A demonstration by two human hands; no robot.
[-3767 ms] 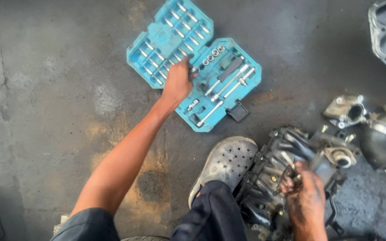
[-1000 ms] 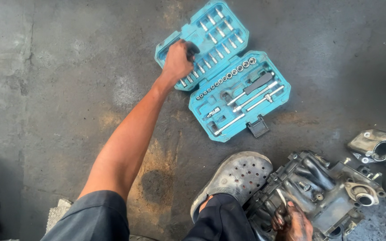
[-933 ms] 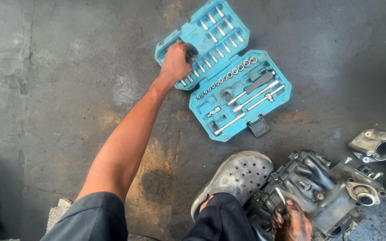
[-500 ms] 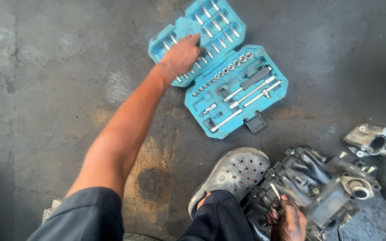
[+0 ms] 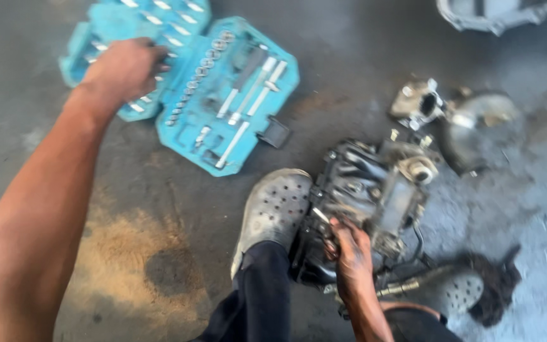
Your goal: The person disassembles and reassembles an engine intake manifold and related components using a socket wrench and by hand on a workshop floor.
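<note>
My left hand (image 5: 125, 69) lies knuckles-up over the left half of the open turquoise plastic socket-set case (image 5: 185, 82). The fingers curl down among the small chrome sockets there, but blur keeps me from telling whether they pinch one. My right hand (image 5: 352, 256), dark with grease, grips the near edge of the grimy black-and-silver metal engine assembly (image 5: 375, 190), fingers closed on it.

I count one case in two hinged halves. The right half carries three long chrome bars (image 5: 248, 101) lying slantwise and a curved row of round sockets (image 5: 201, 73) along its inner edge; there are too many of these, and they are too smeared, to number. A dark latch tab (image 5: 275, 133) juts from the case's lower right corner.

There are two perforated grey rubber clogs: one (image 5: 273, 212) presses against the assembly's left side, and the other (image 5: 466, 291) shows only partly, lower right. One separate grey cast-metal housing (image 5: 454, 120) sits just beyond the assembly, and one pale metal cover (image 5: 501, 12) is cut off by the top edge.

Bare stained concrete floor (image 5: 128, 240) opens wide below the case and left of my foot. The right side is crowded.
</note>
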